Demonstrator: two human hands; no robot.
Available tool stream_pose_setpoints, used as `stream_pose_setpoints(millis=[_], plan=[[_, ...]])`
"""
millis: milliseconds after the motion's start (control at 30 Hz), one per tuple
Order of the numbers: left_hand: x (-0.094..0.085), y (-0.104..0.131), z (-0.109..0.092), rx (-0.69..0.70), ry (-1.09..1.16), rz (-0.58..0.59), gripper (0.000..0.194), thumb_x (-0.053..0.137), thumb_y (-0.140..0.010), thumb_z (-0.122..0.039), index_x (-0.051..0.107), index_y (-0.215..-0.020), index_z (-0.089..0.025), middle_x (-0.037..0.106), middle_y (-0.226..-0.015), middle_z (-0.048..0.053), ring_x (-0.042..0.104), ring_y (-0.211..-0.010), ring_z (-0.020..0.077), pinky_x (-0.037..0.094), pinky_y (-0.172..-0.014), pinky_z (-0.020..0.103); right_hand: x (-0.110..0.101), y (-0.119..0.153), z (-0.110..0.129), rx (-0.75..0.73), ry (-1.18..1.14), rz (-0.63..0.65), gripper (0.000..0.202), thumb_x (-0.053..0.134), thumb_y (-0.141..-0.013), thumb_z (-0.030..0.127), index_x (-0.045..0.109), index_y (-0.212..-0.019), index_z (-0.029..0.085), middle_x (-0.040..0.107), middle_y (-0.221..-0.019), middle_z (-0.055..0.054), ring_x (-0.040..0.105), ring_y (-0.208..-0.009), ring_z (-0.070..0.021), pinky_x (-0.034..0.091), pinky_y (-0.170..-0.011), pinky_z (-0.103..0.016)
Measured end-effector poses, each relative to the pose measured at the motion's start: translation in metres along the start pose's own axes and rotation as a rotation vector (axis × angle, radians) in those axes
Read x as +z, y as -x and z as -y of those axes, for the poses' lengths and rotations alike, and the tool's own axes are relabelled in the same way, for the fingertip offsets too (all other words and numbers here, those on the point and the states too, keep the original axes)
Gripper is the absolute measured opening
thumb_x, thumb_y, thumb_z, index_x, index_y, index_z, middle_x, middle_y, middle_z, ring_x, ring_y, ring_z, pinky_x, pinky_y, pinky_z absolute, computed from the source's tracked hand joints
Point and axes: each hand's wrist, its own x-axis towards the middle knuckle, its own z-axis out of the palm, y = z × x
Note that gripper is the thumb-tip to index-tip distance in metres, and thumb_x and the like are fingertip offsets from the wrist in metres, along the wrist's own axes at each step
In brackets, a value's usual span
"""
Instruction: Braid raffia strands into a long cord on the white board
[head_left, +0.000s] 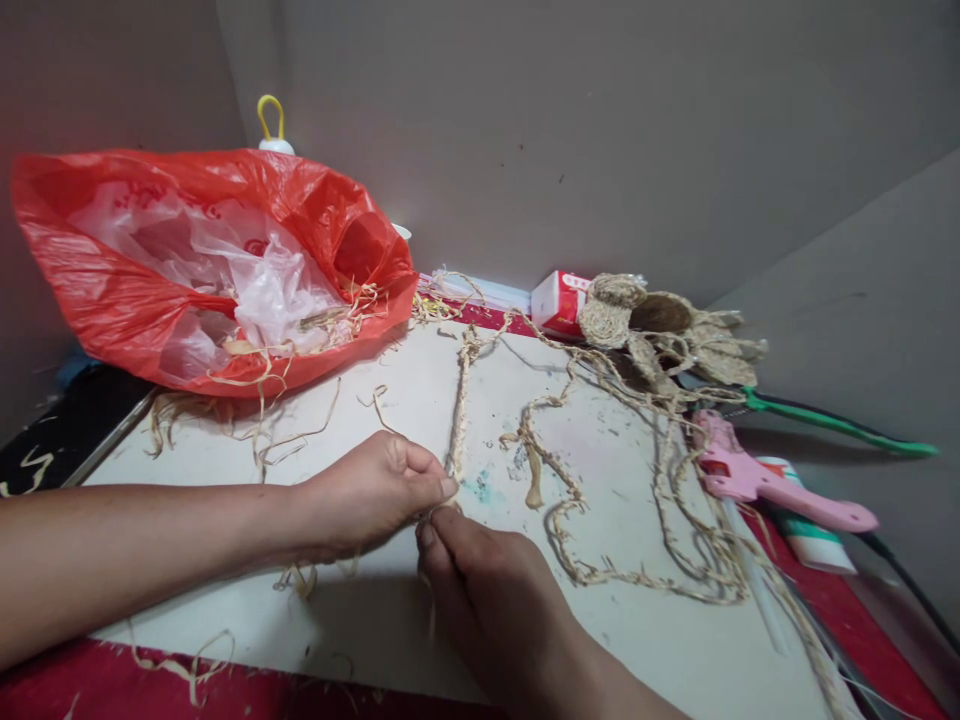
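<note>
Left grip point(371, 490): closed, thumb pressed to forefinger on the near end of the straw braid.
Right grip point(495, 590): closed too, thumb and fingertips pinching the same end, just beside the left; the fingers hide most of the straw there.
Straw braid point(460, 410): running from the hands straight away across the white desk point(637, 640).
Long cord point(570, 485): twisted straw, winding in loose loops over the right half.
Red bag point(307, 180): gaping open at far left, clear plastic point(277, 285) and loose straw inside.
Far right corner: woven straw pieces point(615, 320) against a red-and-white packet point(559, 300).
Right edge: pink glue gun point(787, 490) near a green-handled tool point(847, 422), a white-and-green container point(814, 540) partly beneath the gun.
Near edge: red cloth point(97, 675), strewn with stray strands point(191, 670).
</note>
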Motion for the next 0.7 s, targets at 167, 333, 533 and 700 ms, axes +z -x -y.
stream_pose_setpoints(millis=[167,333,533,700], plan=[[0.001,0.0,-0.004,-0.009,0.024,-0.019,0.025,0.066,-0.071,-0.032,0.053,-0.06,-0.013,0.05,-0.05,-0.004,0.039,-0.045,0.0054,0.024,-0.046,0.019,0.002,0.0,0.005,-0.041,0.096,-0.017,0.016,0.052,-0.079,0.012,0.053,-0.065,0.02,0.057,-0.054,-0.003,0.043,-0.042,-0.0134,0.023,-0.046,-0.028],[-0.002,0.001,-0.009,-0.001,-0.018,-0.009,0.023,0.065,-0.073,-0.029,0.051,-0.062,-0.014,0.042,-0.045,-0.008,0.026,-0.039,0.0023,0.015,-0.041,0.018,-0.03,0.011,0.019,-0.122,-0.176,0.26,0.023,0.062,-0.079,0.029,0.054,-0.06,0.02,0.053,-0.053,0.002,0.04,-0.043,-0.0093,0.026,-0.042,-0.023],[-0.004,0.003,-0.013,0.015,-0.052,0.003,0.028,0.063,-0.077,-0.033,0.047,-0.061,-0.016,0.037,-0.043,-0.01,0.022,-0.038,0.0026,0.012,-0.04,0.019,-0.061,-0.005,-0.002,0.325,-0.569,-0.282,0.039,0.052,-0.088,0.053,0.058,-0.072,0.018,0.045,-0.051,0.004,0.036,-0.043,-0.0087,0.026,-0.04,-0.02],[-0.003,0.002,-0.011,0.051,-0.026,0.019,0.028,0.062,-0.079,-0.035,0.049,-0.064,-0.015,0.04,-0.046,-0.009,0.027,-0.041,0.0032,0.016,-0.041,0.019,-0.043,-0.022,-0.016,0.357,-0.847,-0.105,0.042,0.063,-0.081,0.053,0.066,-0.098,0.014,0.065,-0.077,-0.005,0.051,-0.057,-0.0115,0.041,-0.051,-0.022]])
